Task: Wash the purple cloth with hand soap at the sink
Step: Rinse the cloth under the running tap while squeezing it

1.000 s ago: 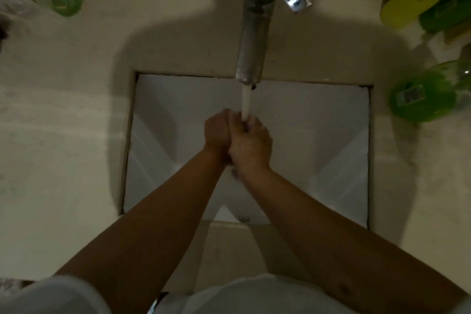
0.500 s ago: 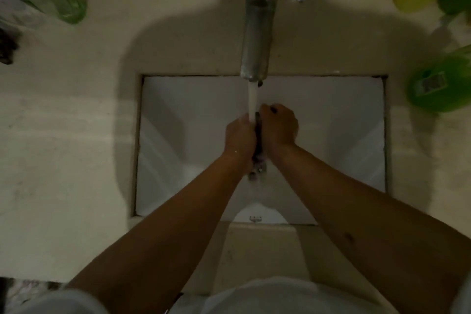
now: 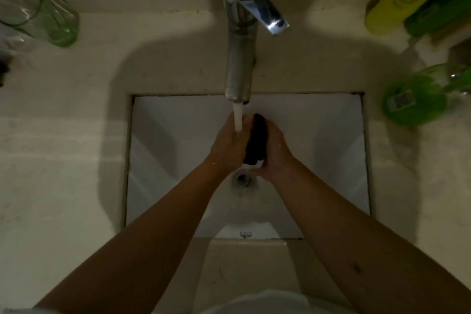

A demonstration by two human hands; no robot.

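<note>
My left hand (image 3: 229, 145) and right hand (image 3: 274, 153) squeeze cloth (image 3: 255, 143) under tap (image 3: 239, 58) stream; foam at hem; rinsing likely remains.

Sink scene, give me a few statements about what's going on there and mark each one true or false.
1. Water runs from the faucet. True.
2. The purple cloth lies on the counter. False: it is pressed between the left hand and the right hand, over the sink.
3. The stream lands on the left hand. True.
4. A green bottle is left of the basin. False: it is on the right; a green glass is on the left.
</note>
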